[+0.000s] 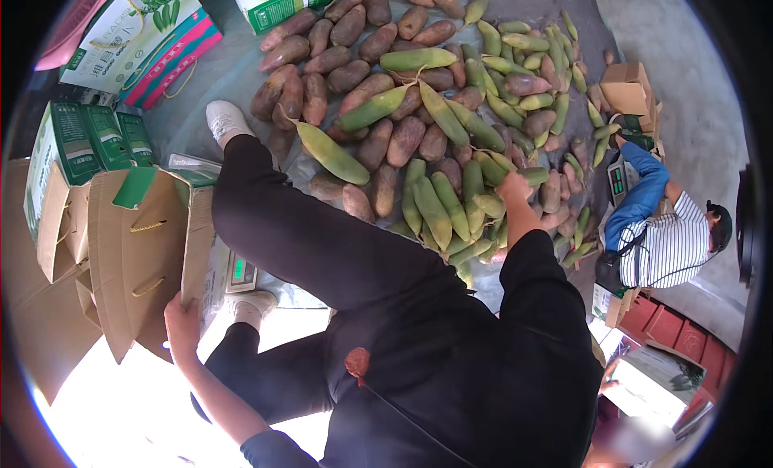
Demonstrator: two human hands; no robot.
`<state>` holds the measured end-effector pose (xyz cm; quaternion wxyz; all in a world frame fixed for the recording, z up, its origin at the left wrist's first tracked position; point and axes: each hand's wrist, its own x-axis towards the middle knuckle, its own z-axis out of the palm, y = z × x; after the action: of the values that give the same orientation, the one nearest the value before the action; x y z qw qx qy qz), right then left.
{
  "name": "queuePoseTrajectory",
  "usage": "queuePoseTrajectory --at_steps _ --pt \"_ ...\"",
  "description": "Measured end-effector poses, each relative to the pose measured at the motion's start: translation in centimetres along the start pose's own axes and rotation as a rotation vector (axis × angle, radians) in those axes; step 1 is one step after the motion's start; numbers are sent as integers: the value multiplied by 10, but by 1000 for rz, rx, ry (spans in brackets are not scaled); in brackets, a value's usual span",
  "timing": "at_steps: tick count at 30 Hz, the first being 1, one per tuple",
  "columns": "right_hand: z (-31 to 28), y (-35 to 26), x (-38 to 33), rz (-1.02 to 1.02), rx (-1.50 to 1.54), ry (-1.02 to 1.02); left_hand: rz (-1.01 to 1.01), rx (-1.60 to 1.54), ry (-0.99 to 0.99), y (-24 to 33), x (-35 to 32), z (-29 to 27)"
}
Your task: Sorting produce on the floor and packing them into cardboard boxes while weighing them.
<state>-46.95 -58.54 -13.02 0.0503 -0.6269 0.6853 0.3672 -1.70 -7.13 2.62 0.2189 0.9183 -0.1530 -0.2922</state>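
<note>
My left hand [182, 326] is closed on the lower edge of an open cardboard box [196, 226], which stands on a small scale with a lit green display [241, 270]. Over on the right side of the pile, my right hand [514, 188] has its fingers closed at the end of a green radish [532, 177]; the fingertips are partly hidden. Several long green radishes [431, 210] lie around that hand. Behind them spread thick reddish-brown roots [405, 140], with a few green radishes [332, 152] on top.
Open cardboard boxes [129, 251] with rope handles and green-printed cartons [68, 142] crowd the left. Paper carrier bags [149, 45] lie at the back left. To the right, a person in a striped shirt [662, 241] crouches near another scale [617, 182]. Someone else handles a carton [651, 387] lower right.
</note>
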Motion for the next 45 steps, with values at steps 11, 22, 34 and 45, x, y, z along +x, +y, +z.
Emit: queuePoseTrajectory --at_steps 11,22,34,45 --pt "-3 45 -3 4 894 -358 -28 39 -44 0 2 -1" --pt "4 -6 -74 -252 1136 -245 -55 117 -85 25 -3 -6" --pt "-21 15 13 -316 -121 463 -161 6 -105 13 4 -2" --pt "-4 39 13 -73 -96 -119 -81 171 -27 -3 2 0"
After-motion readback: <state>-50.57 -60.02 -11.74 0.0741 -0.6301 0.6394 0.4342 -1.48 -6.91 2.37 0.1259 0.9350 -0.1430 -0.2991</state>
